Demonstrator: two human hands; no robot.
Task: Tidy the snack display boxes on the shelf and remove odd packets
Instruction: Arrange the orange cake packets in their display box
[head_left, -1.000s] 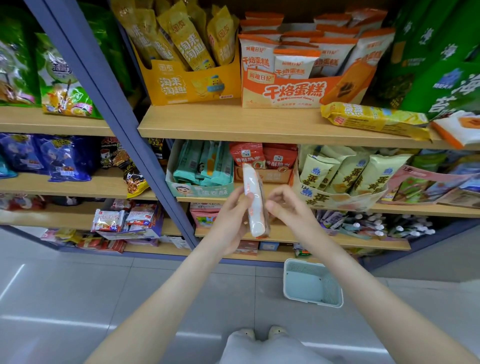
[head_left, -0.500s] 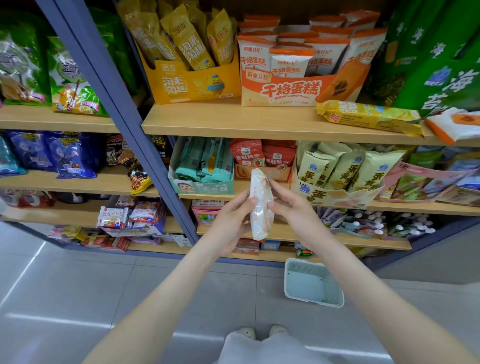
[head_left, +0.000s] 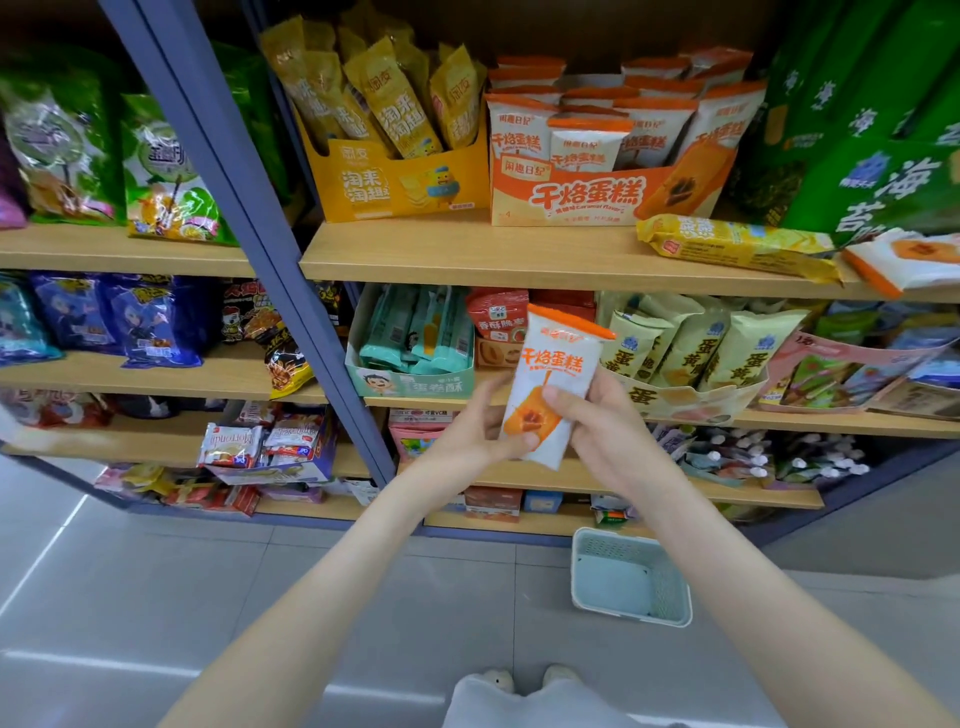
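One white-and-orange plastic cake packet (head_left: 558, 364) stood upright between two hands: left hand (head_left: 470, 434) pinched its lower left edge, right hand (head_left: 597, 431) gripped its right side. Well above the fingers (head_left: 491, 402) sat one matching orange-and-white cardboard display box (head_left: 571, 195) on the wooden shelf (head_left: 467, 254).

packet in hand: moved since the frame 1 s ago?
Yes. The white-and-orange packet has turned from edge-on to face-on, and its top now sits higher against the red packets behind.

The wooden shelf (head_left: 467, 260) carries an orange box (head_left: 571, 200) and yellow box (head_left: 400, 189).
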